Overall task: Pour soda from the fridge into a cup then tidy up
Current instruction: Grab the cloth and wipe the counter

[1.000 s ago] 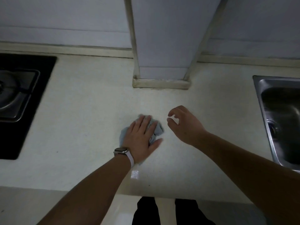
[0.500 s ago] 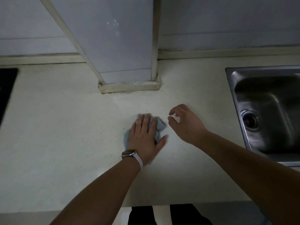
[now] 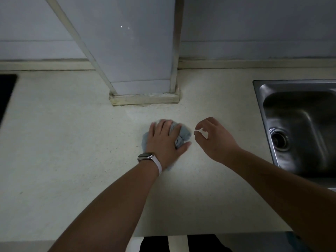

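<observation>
Item 1, counter (image 3: 72,142): pale, speckled surface running the full width of the head view, its front edge at the bottom of the frame. Dim lighting throughout.

Item 2, cloth (image 3: 183,136): small, grey-blue, bunched. Lies on the counter in front of the pillar, mostly covered by the left hand; crumpled folds show past the fingertips and beside the thumb, and a strip shows on the hand's outer side.

Item 3, left hand (image 3: 164,142): palm down on the cloth, fingers laid out nearly straight and close together, thumb spread to the right with its tip on the counter at the cloth's edge. Presses the cloth flat rather than gripping it.

Item 4, watch (image 3: 146,156): on the left wrist, pale case, light strap.

Item 5, right hand (image 3: 216,140): just beside the cloth on its right, apart from it. Fingers loosely curled, thumb and forefinger near each other with a gap between, holding nothing. Whether it touches the counter cannot be told.

Item 6, pillar (image 3: 138,51): white tiled, square, rising from the counter against the back wall, with a cream skirting strip at its foot.

Item 7, sink (image 3: 298,124): steel basin set into the counter at the right, round drain visible.

Item 8, hob (image 3: 5,91): black edge at far left.
</observation>
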The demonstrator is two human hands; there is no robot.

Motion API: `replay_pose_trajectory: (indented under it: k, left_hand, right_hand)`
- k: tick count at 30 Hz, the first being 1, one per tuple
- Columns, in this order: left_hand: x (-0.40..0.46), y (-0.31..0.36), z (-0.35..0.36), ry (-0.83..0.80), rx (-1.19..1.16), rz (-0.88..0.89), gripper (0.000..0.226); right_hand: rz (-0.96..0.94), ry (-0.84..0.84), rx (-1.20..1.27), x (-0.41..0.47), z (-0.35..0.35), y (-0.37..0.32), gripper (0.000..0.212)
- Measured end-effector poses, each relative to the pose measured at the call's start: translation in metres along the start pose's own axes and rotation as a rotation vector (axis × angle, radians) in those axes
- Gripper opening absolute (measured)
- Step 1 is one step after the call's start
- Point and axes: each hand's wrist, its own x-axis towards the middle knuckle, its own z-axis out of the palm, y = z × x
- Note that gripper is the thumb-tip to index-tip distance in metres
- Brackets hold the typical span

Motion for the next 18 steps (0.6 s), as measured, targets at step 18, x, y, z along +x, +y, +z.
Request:
replay_pose_trajectory:
  k: [18]
  left_hand:
    - [-0.049, -0.172, -0.033, 0.156, -0.02, -0.309, 0.064]
  right_hand:
    - [-0.064, -0.07, -0.018, 0.006, 0.058, -0.071, 0.022]
